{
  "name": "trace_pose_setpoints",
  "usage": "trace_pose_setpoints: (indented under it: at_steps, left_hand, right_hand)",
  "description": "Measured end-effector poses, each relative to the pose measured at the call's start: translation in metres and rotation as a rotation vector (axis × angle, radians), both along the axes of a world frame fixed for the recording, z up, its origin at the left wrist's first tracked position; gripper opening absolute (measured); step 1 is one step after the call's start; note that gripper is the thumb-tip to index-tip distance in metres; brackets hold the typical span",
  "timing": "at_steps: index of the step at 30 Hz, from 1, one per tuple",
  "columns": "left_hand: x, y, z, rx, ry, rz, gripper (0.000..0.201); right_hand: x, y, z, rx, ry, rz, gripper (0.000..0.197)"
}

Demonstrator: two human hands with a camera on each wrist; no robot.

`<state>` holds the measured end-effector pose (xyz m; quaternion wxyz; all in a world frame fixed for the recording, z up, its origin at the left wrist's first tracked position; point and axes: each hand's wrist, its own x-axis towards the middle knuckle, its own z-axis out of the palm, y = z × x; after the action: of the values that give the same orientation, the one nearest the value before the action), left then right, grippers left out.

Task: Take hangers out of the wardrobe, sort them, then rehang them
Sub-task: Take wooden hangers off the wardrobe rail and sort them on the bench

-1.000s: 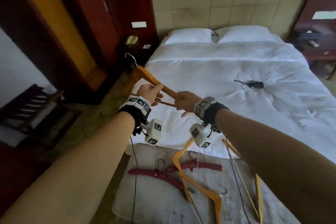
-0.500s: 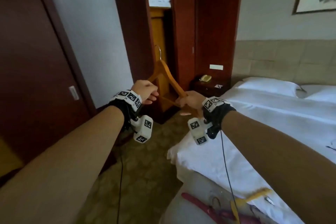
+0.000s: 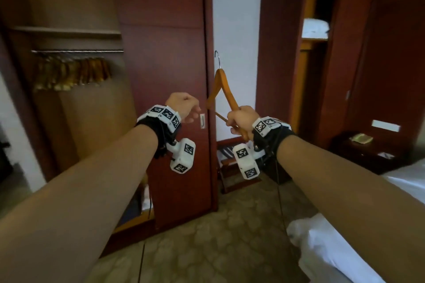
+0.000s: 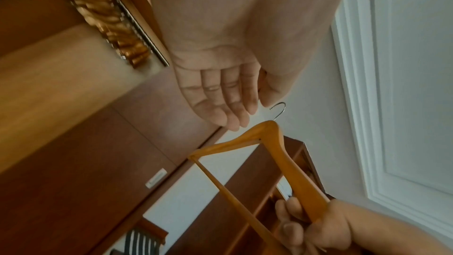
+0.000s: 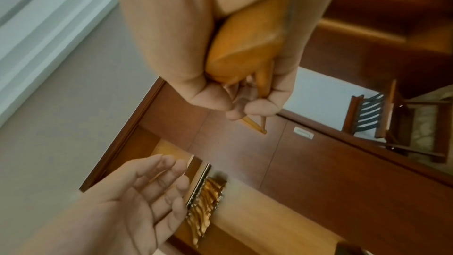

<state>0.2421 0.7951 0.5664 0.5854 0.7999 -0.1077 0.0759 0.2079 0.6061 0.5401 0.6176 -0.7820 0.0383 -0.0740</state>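
I am rehanging: my right hand point(image 3: 241, 119) is gripping one arm of the wooden hanger point(image 3: 224, 89), hook up, in front of the wardrobe door, while my left hand point(image 3: 184, 107) is hanging loose and empty beside it. Next I am judging it needs carrying left to the rail point(image 3: 77, 51), hook over the bar beside the hung hangers point(image 3: 73, 71)

**No legible text in any view**

No word, number, brand or sign can be read. The only printed marks are black-and-white square code patterns, not letters, on the white wristbands point(image 3: 164, 114) and on the white camera blocks point(image 3: 183, 156) hanging just below them, seen from the head view. The small pale plate point(image 3: 202, 121) on the red-brown wardrobe door point(image 3: 165, 53), just right of the left wristband, shows no lettering. The white card point(image 3: 385, 125) on the wall, well right of that door, is blank at this sharpness. Both wrist views show no marked surfaces.
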Motion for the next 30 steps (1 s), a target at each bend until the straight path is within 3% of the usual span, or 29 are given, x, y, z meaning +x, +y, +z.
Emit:
trace_pose_setpoints:
  at_steps: [6, 13, 16, 19, 26, 30]
  left_hand:
    - [0.006, 0.099, 0.032, 0.032, -0.019, 0.18, 0.015]
    - [0.034, 0.179, 0.041, 0.026, -0.049, 0.354, 0.012]
    - [0.059, 0.2, 0.046, 0.056, -0.052, 0.423, 0.011]
    - [0.088, 0.214, 0.054, 0.072, -0.059, 0.474, 0.009]
    - [0.157, 0.24, 0.065, 0.033, -0.068, 0.506, 0.008]
    - [0.195, 0.265, 0.065, 0.046, -0.083, 0.546, 0.01]
  right_hand:
    - [0.037, 0.089, 0.023, -0.06, -0.048, 0.117, 0.028]
    - [0.093, 0.17, 0.041, -0.045, -0.097, 0.251, 0.018]
    - [0.13, 0.195, 0.045, -0.023, -0.108, 0.283, 0.017]
    - [0.164, 0.214, 0.053, -0.017, -0.117, 0.32, 0.031]
    - [0.255, 0.253, 0.069, -0.03, -0.132, 0.308, 0.003]
    - [0.302, 0.281, 0.07, -0.065, -0.12, 0.295, 0.012]
